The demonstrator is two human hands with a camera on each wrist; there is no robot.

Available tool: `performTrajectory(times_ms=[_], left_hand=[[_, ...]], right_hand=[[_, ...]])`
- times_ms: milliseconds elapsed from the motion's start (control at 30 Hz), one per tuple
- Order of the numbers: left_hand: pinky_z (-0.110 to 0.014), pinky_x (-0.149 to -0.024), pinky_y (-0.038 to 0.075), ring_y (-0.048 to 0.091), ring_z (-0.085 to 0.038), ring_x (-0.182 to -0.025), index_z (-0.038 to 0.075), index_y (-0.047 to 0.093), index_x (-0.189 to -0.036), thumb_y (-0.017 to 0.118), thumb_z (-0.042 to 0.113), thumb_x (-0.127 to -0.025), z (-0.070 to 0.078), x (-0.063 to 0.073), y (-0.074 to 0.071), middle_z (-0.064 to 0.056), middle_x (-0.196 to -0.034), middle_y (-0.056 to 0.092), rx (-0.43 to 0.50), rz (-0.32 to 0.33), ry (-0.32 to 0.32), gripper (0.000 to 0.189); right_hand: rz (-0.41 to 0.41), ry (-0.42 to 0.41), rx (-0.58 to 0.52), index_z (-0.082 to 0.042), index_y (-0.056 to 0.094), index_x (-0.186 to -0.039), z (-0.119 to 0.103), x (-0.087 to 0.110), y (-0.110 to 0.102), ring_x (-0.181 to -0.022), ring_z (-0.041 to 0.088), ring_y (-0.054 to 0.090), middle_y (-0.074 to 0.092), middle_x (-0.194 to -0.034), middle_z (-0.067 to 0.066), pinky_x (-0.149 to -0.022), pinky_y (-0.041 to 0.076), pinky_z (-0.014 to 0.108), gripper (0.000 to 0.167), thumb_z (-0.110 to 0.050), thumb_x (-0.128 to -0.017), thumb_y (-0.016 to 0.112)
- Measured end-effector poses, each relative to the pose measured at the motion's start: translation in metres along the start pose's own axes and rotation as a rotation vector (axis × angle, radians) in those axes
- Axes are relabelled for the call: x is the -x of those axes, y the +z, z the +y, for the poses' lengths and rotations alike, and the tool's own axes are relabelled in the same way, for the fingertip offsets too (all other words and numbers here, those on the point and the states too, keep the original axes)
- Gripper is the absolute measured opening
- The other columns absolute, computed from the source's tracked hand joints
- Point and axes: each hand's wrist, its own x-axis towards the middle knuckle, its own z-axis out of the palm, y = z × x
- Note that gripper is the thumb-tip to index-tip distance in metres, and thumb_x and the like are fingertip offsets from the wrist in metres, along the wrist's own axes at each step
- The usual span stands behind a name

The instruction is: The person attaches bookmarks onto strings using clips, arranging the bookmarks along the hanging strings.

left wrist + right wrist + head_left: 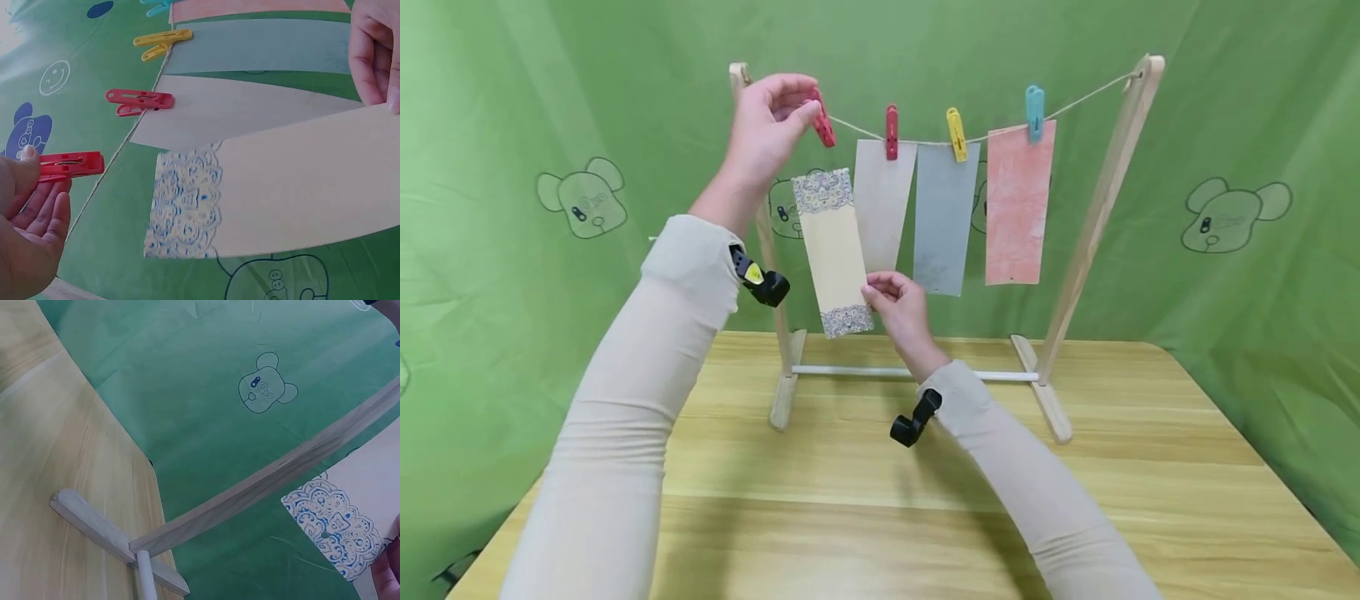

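My left hand pinches a red clothespin between thumb and fingers, close to the string at its left end. Below it, a cream paper strip with blue lace-like patterns at both ends hangs slightly tilted. My right hand pinches that strip by its lower right edge. Its patterned top end lies under the clothespin, apart from it. In the right wrist view only the strip's patterned lower end and a few fingertips show at the right edge.
On the string hang a whitish strip under another red clothespin, a grey-blue strip under a yellow one, and a pink strip under a blue one. A wooden frame stands on the table.
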Motion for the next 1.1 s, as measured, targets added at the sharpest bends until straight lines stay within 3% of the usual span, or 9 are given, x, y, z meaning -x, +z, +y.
performTrajectory(times_ms=[267, 433, 633, 733, 867, 1100], left_hand=[[-0.014, -0.086, 0.048, 0.061, -0.013, -0.090, 0.001, 0.063, -0.111, 0.065, 0.001, -0.085, 0.009, -0.014, 0.005, -0.004, -0.100, 0.066, -0.005, 0.102, 0.016, 0.025], [-0.011, -0.086, 0.045, 0.062, -0.010, -0.093, 0.010, 0.067, -0.108, 0.071, 0.009, -0.083, 0.013, -0.025, 0.012, -0.001, -0.104, 0.069, -0.102, 0.118, -0.015, 0.025], [-0.013, -0.085, 0.046, 0.061, -0.007, -0.090, 0.015, 0.069, -0.105, 0.072, 0.012, -0.083, 0.014, -0.033, 0.013, 0.003, -0.103, 0.069, -0.187, 0.160, -0.058, 0.022], [-0.013, -0.084, 0.046, 0.061, -0.007, -0.089, 0.014, 0.069, -0.105, 0.071, 0.011, -0.084, 0.012, -0.033, 0.013, 0.002, -0.103, 0.069, -0.197, 0.174, -0.061, 0.022], [-0.013, -0.084, 0.047, 0.062, -0.007, -0.089, 0.014, 0.069, -0.105, 0.071, 0.011, -0.084, 0.009, -0.034, 0.014, 0.002, -0.103, 0.069, -0.208, 0.188, -0.067, 0.021], [-0.013, -0.084, 0.048, 0.062, -0.008, -0.090, 0.012, 0.068, -0.107, 0.069, 0.011, -0.085, 0.004, -0.033, 0.017, -0.001, -0.105, 0.069, -0.253, 0.146, -0.056, 0.022]], right_hand=[[-0.015, -0.029, 0.004, 0.005, 0.061, -0.105, -0.003, -0.006, 0.001, -0.073, 0.008, 0.059, 0.064, -0.087, 0.004, -0.076, 0.057, 0.031, 0.021, 0.001, -0.084, 0.066], [-0.010, -0.027, -0.021, 0.006, 0.061, -0.104, -0.003, -0.008, 0.003, -0.072, 0.008, 0.060, 0.065, -0.086, 0.005, -0.073, 0.057, 0.029, 0.022, 0.004, -0.083, 0.066], [-0.022, -0.012, -0.029, 0.005, 0.061, -0.105, -0.002, -0.009, 0.006, -0.074, 0.008, 0.060, 0.064, -0.086, 0.003, -0.085, 0.053, 0.047, 0.022, 0.003, -0.083, 0.067], [-0.018, -0.016, -0.025, 0.005, 0.061, -0.105, -0.003, -0.010, 0.007, -0.074, 0.008, 0.060, 0.064, -0.087, 0.004, -0.083, 0.054, 0.044, 0.022, 0.002, -0.084, 0.066], [-0.017, -0.019, -0.005, 0.005, 0.061, -0.104, -0.003, -0.012, 0.006, -0.074, 0.008, 0.060, 0.064, -0.088, 0.005, -0.074, 0.057, 0.029, 0.022, 0.002, -0.083, 0.067], [-0.014, -0.015, 0.007, 0.006, 0.061, -0.105, 0.001, -0.015, 0.003, -0.073, 0.007, 0.059, 0.063, -0.088, 0.004, -0.072, 0.056, 0.026, 0.022, 0.003, -0.084, 0.066]])
